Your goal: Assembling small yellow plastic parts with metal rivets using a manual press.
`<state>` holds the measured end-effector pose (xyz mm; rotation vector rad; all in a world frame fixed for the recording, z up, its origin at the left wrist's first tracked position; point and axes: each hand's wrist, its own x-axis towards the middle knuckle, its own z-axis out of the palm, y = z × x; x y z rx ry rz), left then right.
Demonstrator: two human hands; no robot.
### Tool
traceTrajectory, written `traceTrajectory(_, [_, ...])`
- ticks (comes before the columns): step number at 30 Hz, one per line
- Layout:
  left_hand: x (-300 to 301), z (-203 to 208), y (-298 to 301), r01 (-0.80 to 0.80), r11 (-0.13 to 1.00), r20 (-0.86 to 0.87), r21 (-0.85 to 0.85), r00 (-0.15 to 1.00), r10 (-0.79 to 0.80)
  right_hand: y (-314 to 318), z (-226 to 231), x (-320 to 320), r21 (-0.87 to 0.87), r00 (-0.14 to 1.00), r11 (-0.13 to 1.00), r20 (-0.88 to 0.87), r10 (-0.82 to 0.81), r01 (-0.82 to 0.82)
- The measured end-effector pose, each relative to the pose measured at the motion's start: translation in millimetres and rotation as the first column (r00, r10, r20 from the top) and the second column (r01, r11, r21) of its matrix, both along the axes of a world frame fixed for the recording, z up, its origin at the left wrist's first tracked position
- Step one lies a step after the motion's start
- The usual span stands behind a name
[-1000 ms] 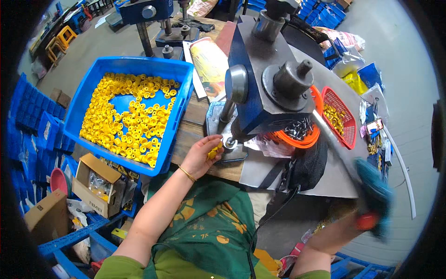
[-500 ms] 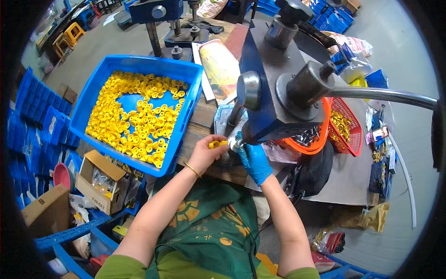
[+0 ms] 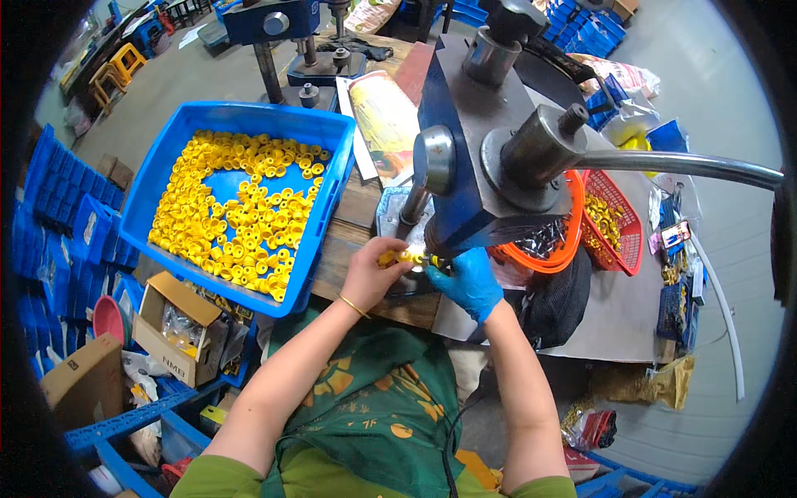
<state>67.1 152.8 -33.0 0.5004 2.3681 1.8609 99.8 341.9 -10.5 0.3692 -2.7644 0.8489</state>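
Bare and bent at the fingers, my left hand (image 3: 371, 272) pinches small yellow cup-shaped caps (image 3: 388, 258) at the foot of a dark blue hand press (image 3: 465, 158). My right hand (image 3: 471, 285), in a blue glove, is closed just beneath the press ram. A small dark and yellow piece (image 3: 440, 262) shows at its fingertips; its exact kind is too small to make out. The two hands nearly meet, and the press head hides part of the space between them. On my left, a blue tray (image 3: 339, 178) holds many loose yellow caps (image 3: 187, 216).
The press's long metal lever (image 3: 677, 163) reaches to the right. Beside the press are an orange basin (image 3: 574, 224) with dark parts and a red basket (image 3: 635, 241) with yellow-gold pieces. Another press (image 3: 270, 29) stands behind. An open carton (image 3: 178, 324) sits at lower left.
My right hand has moved slightly right and down, turning so its fingers point in under the ram. A dark and yellow piece now shows at its fingertips. My left hand keeps hold of the caps.
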Motion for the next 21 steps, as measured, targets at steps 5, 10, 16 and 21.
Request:
traceTrajectory(5, [1.4, -4.4, -15.2, -0.051, 0.999, 0.062, -0.002, 0.997, 0.051, -12.7, 8.0, -18.1, -0.141, 0.980, 0.981, 0.130, 0.151, -0.133])
traceTrajectory(10, [4.7, -2.2, -19.8, -0.060, 0.998, 0.109, 0.037, 0.992, 0.056, -9.8, -7.3, -15.0, -0.185, 0.968, 0.977, 0.208, 0.139, -0.101])
traceTrajectory(16, [7.1, -0.5, -21.8, -0.021, 1.000, 0.086, -0.011, 0.996, 0.022, 5.3, 104.8, -5.5, -0.025, 0.831, 0.921, 0.440, -0.340, 0.390])
traceTrajectory(21, [11.8, 9.1, -6.4, 0.140, 0.989, -0.109, -0.046, 0.983, -0.145, 65.2, 290.1, 27.4, -0.863, 0.834, 0.476, -0.383, -0.397, -0.170])
